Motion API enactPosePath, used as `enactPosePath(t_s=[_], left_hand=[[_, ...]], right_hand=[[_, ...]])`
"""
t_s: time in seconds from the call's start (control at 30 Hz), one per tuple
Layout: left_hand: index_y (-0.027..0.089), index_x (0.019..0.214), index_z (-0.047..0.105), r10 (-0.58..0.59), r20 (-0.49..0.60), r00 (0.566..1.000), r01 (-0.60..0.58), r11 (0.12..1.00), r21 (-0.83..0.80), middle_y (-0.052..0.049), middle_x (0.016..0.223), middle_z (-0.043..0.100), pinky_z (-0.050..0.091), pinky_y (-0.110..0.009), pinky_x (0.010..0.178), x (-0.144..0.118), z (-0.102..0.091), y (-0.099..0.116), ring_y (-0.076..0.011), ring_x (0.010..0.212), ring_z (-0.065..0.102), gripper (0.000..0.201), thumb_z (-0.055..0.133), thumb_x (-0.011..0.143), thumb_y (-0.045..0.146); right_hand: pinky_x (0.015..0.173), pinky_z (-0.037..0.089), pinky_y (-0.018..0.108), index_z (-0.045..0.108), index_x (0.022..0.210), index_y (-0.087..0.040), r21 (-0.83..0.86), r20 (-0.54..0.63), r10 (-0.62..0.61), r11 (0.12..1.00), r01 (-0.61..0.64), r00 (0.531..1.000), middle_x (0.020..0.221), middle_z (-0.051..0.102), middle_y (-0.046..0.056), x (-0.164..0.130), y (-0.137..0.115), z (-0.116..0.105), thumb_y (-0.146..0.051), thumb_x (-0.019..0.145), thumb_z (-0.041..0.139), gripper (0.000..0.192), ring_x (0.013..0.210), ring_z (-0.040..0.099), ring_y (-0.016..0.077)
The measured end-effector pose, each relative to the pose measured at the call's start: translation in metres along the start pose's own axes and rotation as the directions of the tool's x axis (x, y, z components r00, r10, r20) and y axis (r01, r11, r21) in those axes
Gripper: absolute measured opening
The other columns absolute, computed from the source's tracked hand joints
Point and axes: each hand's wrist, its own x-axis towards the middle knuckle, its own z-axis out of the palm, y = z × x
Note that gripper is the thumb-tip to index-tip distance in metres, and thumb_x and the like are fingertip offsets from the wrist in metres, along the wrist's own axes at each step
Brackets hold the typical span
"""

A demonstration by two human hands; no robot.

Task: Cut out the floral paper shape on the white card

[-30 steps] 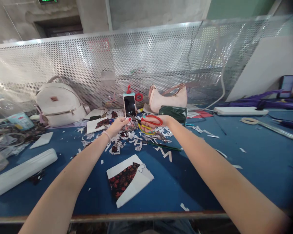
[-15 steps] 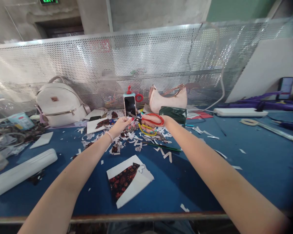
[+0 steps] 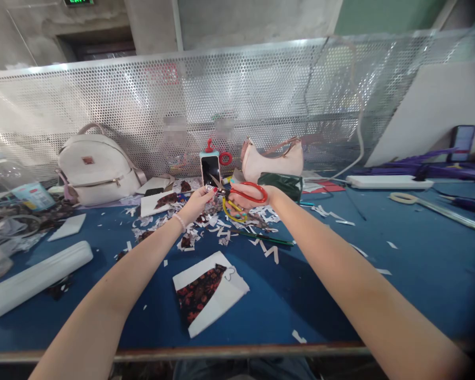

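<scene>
Right hand gripping red-handled scissors through the loops; left hand pinching light, flimsy paper scrap near tabletop's far edge; best held close beside the blades.

2 hands work far out over the blue table: the left hand pinches 1 small paper piece, and the right hand grips 1 pair of red-handled scissors. Just behind the grip stands 1 phone. 2 pale bags sit beyond: 1 backpack left of it, 1 handbag right. Nearer than the grip lies 1 folded patterned sheet.
</scene>
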Motion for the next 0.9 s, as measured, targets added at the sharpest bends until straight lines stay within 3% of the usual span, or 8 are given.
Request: enactPosePath(t_s=[0.27,0.43,0.63,0.9], left_hand=[[0.016,0.061,0.051,0.056,-0.059,0.997,-0.055,0.998,0.003,0.006,0.053,0.046,0.038,-0.018,0.05,0.002,-0.003,0.004,-0.0055,0.048,0.042,0.032,0.071,0.064,0.041],[0.016,0.062,0.049,0.069,-0.066,0.995,-0.069,0.998,0.004,0.006,0.054,0.045,0.038,-0.018,0.051,0.003,-0.005,0.001,-0.0055,0.049,0.041,0.031,0.071,0.065,0.038],[0.015,0.064,0.051,0.064,-0.067,0.996,-0.066,0.998,-0.02,0.006,0.058,0.047,0.038,-0.017,0.051,0.005,-0.006,-0.007,-0.0052,0.051,0.04,0.029,0.07,0.067,0.036],[0.015,0.063,0.049,0.038,-0.073,0.997,-0.044,0.995,-0.088,0.006,0.055,0.045,0.037,-0.016,0.049,0.002,-0.002,0.0,-0.0045,0.048,0.038,0.027,0.069,0.069,0.031]], right_hand=[[0.039,0.039,0.02,0.049,0.076,-0.014,0.157,0.014,0.104,0.982,-0.105,0.994,0.064,0.056,0.006,0.002,0.005,-0.007,-0.07,0.082,0.01,0.068,0.045,0.046,0.0091],[0.035,0.035,0.02,0.051,0.071,-0.013,0.148,-0.08,0.067,0.988,-0.055,0.995,0.06,0.056,0.006,0.006,0.012,-0.008,-0.067,0.084,0.015,0.066,0.04,0.045,0.0078],[0.031,0.032,0.02,0.045,0.064,-0.015,0.169,-0.107,0.023,0.986,-0.005,0.994,0.057,0.052,0.003,0.008,0.007,-0.003,-0.064,0.086,0.016,0.061,0.038,0.044,0.007],[0.025,0.026,0.017,0.041,0.061,-0.016,0.163,-0.137,-0.012,0.986,0.035,0.99,0.052,0.047,0.0,0.008,-0.001,0.0,-0.065,0.085,0.013,0.062,0.033,0.037,0.0045]])
